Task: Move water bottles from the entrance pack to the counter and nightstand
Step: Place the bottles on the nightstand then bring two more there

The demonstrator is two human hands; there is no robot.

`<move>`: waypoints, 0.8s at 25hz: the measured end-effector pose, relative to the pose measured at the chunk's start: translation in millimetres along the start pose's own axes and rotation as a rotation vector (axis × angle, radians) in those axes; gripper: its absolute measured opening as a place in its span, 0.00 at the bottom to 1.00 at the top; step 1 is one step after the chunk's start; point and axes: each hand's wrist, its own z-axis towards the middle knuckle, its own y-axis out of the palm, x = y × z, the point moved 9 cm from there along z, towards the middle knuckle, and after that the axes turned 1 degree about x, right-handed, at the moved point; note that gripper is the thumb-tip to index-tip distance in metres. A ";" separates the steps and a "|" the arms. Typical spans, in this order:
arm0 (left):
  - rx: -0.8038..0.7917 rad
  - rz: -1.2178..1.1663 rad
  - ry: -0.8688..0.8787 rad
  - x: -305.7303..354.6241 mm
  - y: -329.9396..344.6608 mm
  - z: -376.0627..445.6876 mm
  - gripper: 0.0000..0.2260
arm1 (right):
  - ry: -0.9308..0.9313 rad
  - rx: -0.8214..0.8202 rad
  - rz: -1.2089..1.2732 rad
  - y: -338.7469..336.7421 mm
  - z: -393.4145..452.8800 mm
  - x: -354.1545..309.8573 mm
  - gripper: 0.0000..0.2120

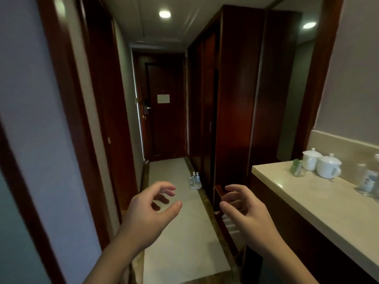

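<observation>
Hallway view, both hands raised in lower centre of frame, holding nothing. Left hand (151,208) lower centre-left, fingers loosely curled, thumb out, empty. Right hand (244,210) lower centre-right, fingers relaxed and slightly bent, palm facing inward, empty. Hands apart, not touching each other.

Pack of water bottles (194,180) sits on the pale floor (180,238) at mid-frame, against the base of the dark wood wardrobe (235,99), right edge of the corridor. Small and blurry; a few capped bottles visible, count unclear. Well beyond both hands.

Counter (320,203) at right of frame, beige stone top. On it: two white lidded cups (322,163) near the back wall, a green packet (296,167) just left of them, and a water bottle (369,179) at the far right edge, blurred.

Entrance door (164,111) at centre far end, closed, white notice on it. Ceiling light (164,14) on at top centre.
</observation>
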 end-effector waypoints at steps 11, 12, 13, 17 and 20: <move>0.153 0.100 0.025 -141.6 18.0 323.3 0.14 | -0.195 -0.081 0.024 122.5 391.9 35.1 0.20; 0.160 0.101 0.019 -159.8 18.8 347.2 0.13 | -0.202 -0.091 0.015 138.4 421.0 40.3 0.20; 0.168 0.094 0.011 -181.2 20.6 372.1 0.13 | -0.207 -0.102 0.009 155.9 450.8 47.3 0.20; 0.172 0.083 0.031 -279.0 40.0 484.0 0.13 | -0.221 -0.120 -0.005 227.1 571.7 89.2 0.20; 0.113 0.092 0.093 -332.8 57.2 589.1 0.13 | -0.191 -0.099 -0.016 262.1 674.0 112.4 0.19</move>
